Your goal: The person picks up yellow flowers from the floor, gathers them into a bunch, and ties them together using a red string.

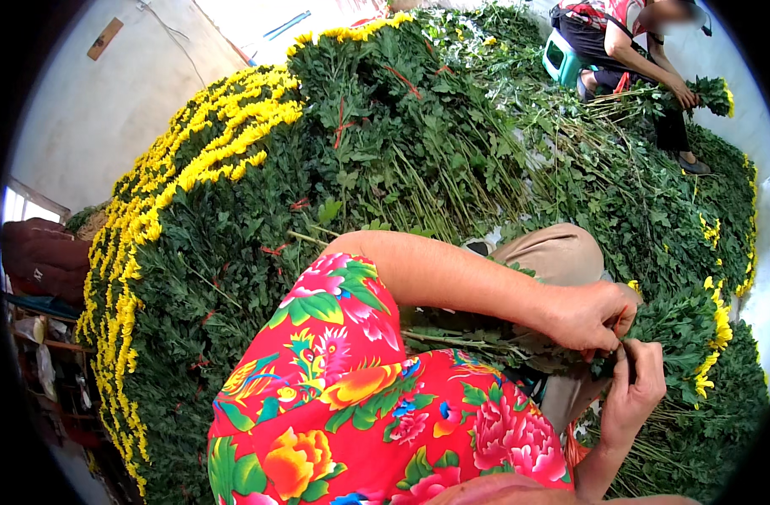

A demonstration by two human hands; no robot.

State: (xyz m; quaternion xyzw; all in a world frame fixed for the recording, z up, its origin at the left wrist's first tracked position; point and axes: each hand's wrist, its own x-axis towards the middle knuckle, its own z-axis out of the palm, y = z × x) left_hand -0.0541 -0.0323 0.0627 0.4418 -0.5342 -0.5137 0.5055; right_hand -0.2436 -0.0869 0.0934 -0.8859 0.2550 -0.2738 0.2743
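A bunch of yellow chrysanthemums (672, 331) lies across the lap, its flower heads to the right and its cut stems to the left. My left hand (596, 315) is over the bunch, with a thin red tie (620, 320) between its fingers. Close against it, my right hand (634, 379) comes up from below, thumb and forefinger pinched at the same tie; its fingertips partly hide the hold. The back of the tie, around the stems, is out of sight.
Tied chrysanthemum bunches (233, 246) are heaped at left, flowers outward. Loose leafy stems (448, 183) cover the floor ahead. At upper right a co-worker (631, 57) sits on a green plastic stool (563, 60), holding another bunch (707, 98). Shelves (50, 344) stand far left.
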